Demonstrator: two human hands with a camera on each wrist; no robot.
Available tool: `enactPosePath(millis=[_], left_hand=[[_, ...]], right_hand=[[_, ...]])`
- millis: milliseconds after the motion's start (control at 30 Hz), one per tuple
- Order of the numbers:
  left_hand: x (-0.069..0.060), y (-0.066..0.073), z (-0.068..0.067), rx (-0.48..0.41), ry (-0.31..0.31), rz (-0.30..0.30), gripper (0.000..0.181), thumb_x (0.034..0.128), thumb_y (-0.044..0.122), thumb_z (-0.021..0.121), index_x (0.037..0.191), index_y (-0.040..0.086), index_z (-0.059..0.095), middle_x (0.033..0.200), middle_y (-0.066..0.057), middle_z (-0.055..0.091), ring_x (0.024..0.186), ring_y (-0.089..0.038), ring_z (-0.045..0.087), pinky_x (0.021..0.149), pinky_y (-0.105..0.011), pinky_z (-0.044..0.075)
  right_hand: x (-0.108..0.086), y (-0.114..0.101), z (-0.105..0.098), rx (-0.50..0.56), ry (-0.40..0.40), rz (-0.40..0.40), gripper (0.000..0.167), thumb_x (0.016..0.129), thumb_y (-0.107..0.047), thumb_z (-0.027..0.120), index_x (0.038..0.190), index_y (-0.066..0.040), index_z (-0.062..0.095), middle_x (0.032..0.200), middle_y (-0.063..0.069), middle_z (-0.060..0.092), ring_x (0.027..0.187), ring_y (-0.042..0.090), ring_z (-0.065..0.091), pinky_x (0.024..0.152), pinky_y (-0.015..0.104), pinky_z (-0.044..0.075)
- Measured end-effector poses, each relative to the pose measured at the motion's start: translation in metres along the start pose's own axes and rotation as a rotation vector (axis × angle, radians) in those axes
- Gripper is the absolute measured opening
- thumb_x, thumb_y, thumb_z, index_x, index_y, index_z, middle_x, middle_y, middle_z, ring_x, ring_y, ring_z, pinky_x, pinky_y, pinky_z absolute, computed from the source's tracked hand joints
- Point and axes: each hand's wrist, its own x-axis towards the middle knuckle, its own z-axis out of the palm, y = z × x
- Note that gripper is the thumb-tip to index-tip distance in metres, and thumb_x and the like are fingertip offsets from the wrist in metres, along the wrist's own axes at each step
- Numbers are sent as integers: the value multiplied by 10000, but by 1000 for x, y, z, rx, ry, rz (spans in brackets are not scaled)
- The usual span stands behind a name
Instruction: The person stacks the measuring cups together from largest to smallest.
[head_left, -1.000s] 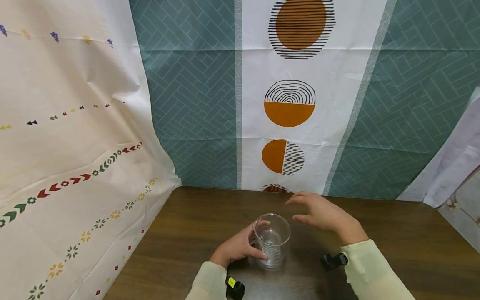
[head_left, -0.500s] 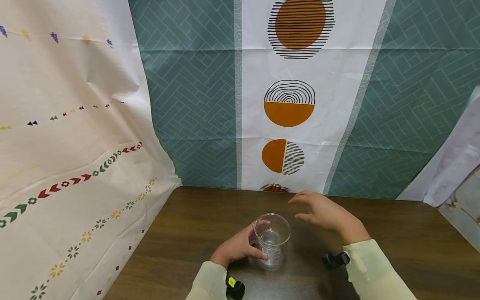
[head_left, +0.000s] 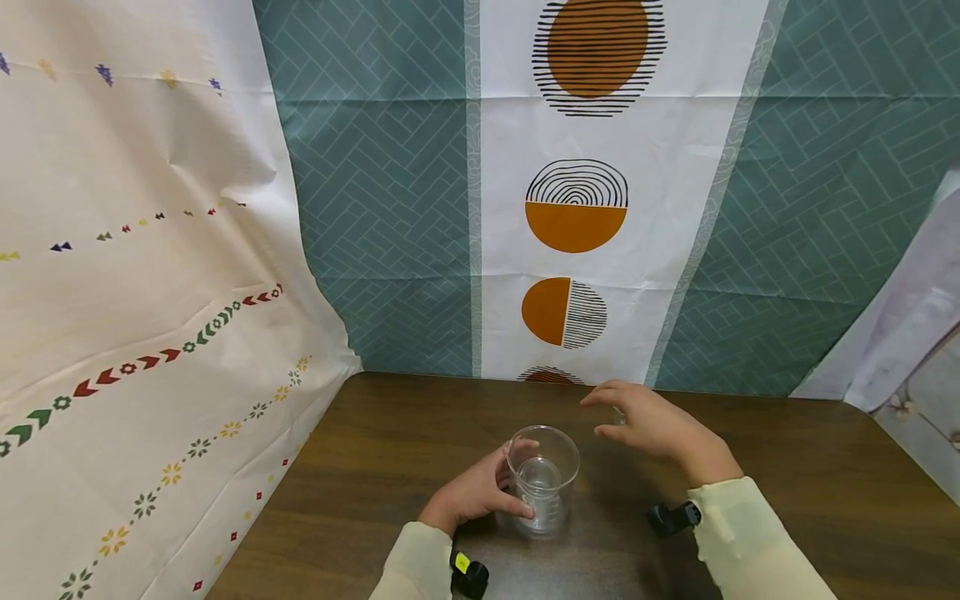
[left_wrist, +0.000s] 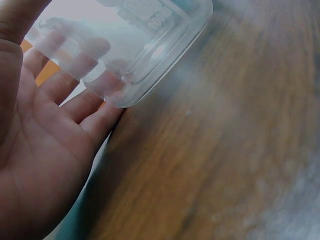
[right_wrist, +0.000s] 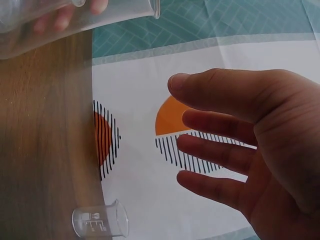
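A clear large beaker (head_left: 558, 454) stands upright on the brown table, with a smaller clear vessel (head_left: 542, 492) inside it. My left hand (head_left: 480, 492) holds the large beaker from the left, thumb in front and fingers round the far side. In the left wrist view, the beaker (left_wrist: 145, 45) shows a faint volume marking. My right hand (head_left: 648, 425) hovers right of the beaker, fingers and thumb apart and holding nothing. A small beaker (right_wrist: 100, 221) with white markings stands on the table in the right wrist view; from the head, my right hand mostly hides it.
The brown wooden table (head_left: 390, 450) reaches back to a teal and white patterned cloth (head_left: 390, 208). A cream patterned cloth (head_left: 150, 300) hangs along the left edge. Pale fabric (head_left: 892, 333) lies beyond the right edge.
My right hand has drifted slightly to the right, and a bit of clear glass now shows between its thumb and fingers. My left hand and the large beaker have stayed put.
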Motion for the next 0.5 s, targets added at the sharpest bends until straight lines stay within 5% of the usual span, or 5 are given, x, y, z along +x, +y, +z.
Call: enactPosePath(millis=[500], left_hand=[[0,1,1,-28,-7,-9,868,775,154,822,1481,189,318,1543,-54,358,1418,-183,345,1150,-467,305]], right_hand=[[-2,5,1,2,-8,32,381,861,-198,717,1228,-134,637,1246,58,613,1142,274,577,955,482,486]])
